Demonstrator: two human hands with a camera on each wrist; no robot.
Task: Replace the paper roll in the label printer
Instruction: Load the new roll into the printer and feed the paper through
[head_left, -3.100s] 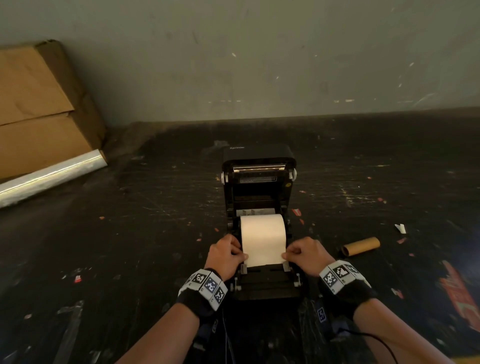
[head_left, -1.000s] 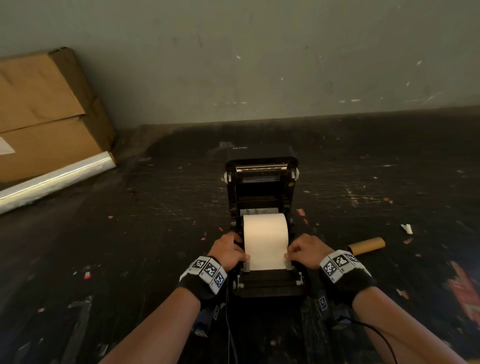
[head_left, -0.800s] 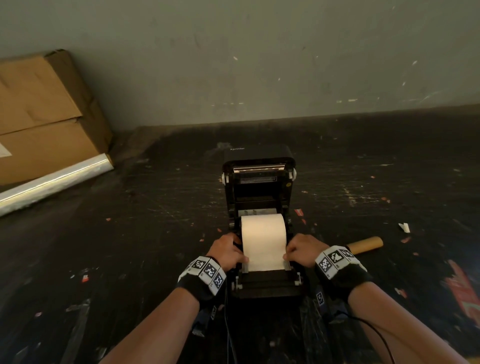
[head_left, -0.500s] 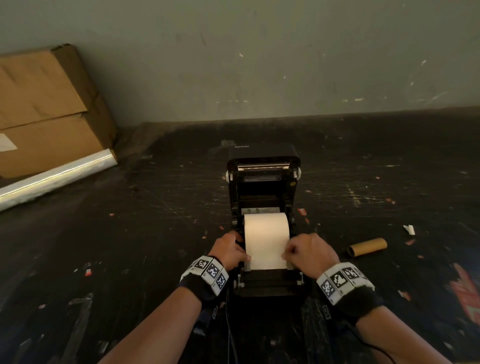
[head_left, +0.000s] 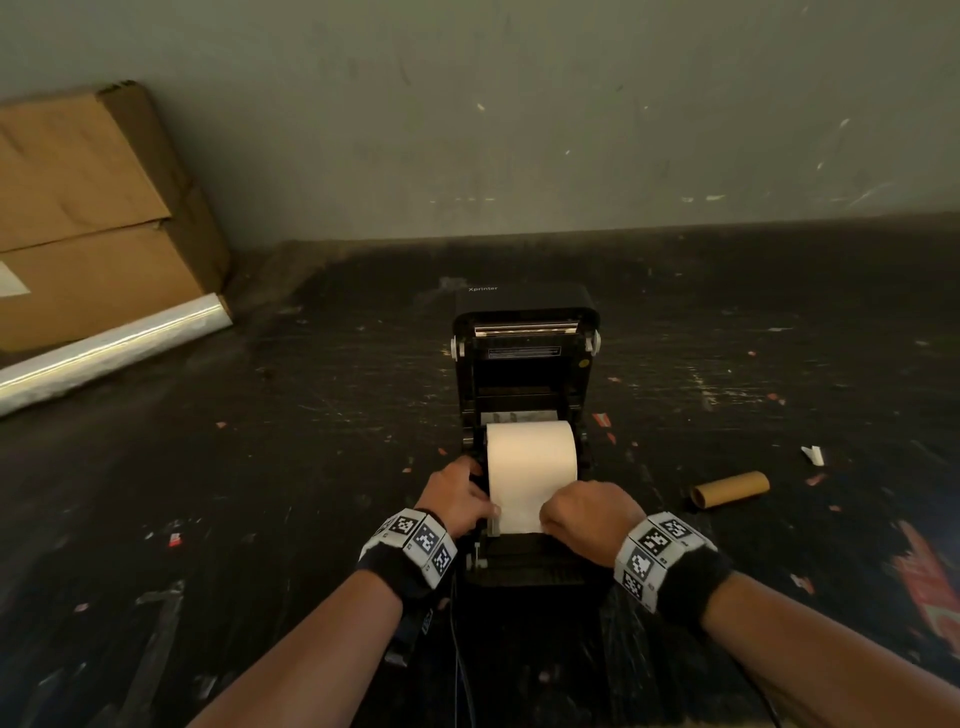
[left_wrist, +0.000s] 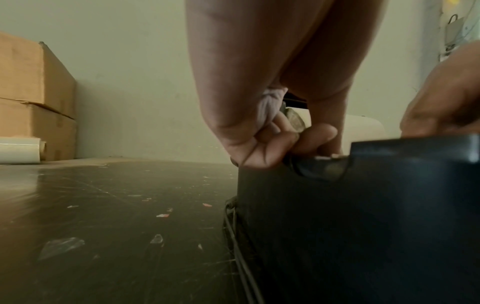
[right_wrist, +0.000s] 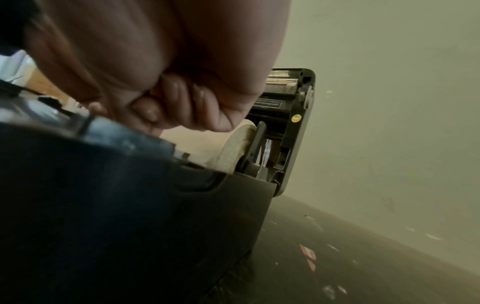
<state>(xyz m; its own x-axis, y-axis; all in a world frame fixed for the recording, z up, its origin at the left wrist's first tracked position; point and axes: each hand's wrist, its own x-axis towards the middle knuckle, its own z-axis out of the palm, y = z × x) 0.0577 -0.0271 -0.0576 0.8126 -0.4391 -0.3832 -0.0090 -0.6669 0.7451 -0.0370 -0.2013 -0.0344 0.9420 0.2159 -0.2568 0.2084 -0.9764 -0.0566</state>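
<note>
Hands feeding white paper roll (head_left: 531, 457) into open black plastic label printer (head_left: 524, 358).
Left hand (head_left: 457, 499) and right hand (head_left: 587, 512) pinch the sheet's opposite edges, fingers curled.

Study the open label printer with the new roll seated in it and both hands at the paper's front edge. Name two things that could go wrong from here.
1. The left hand and right hand hold opposite sides of the paper roll's loose end; uneven pulling could feed it skewed or tear it.
2. The lid of the label printer stands open right above; closing it early could pinch fingers or crease paper.
</note>
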